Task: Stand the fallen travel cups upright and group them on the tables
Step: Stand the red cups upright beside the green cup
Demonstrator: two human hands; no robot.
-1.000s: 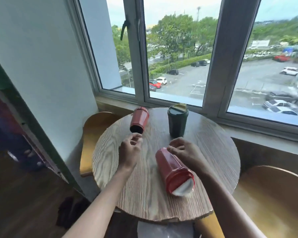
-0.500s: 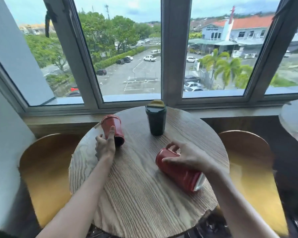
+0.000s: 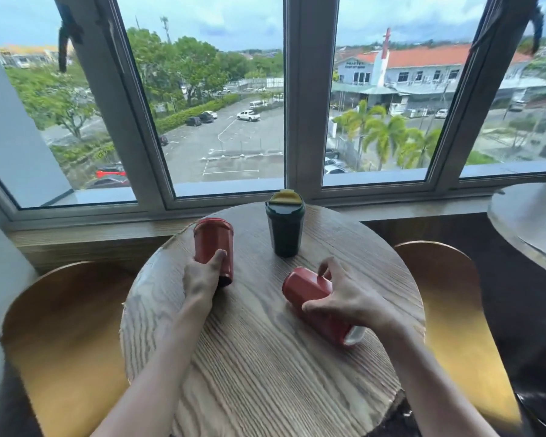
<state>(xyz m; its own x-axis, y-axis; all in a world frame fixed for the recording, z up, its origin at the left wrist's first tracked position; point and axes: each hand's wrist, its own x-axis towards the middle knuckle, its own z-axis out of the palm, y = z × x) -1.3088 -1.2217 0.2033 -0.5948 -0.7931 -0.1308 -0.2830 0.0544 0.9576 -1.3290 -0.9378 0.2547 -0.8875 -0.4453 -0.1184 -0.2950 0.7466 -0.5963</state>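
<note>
Two red cups (image 3: pixel 309 294) (image 3: pixel 213 244) (fallen) — each in a grip

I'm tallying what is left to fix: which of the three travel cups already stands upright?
The dark green cup with the yellow lid, nearest the window. Both red cups, left and right, lie tipped under the hands.

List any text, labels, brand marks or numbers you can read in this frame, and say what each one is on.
No text in this frame is legible.
Building sign outside the window: dark lettering on the pale wall, too small and blurred to read.
Left red cup, right red cup, green cup: no print or logo visible on the sides facing the camera.
Round wooden table: bare wood grain, no markings.
</note>
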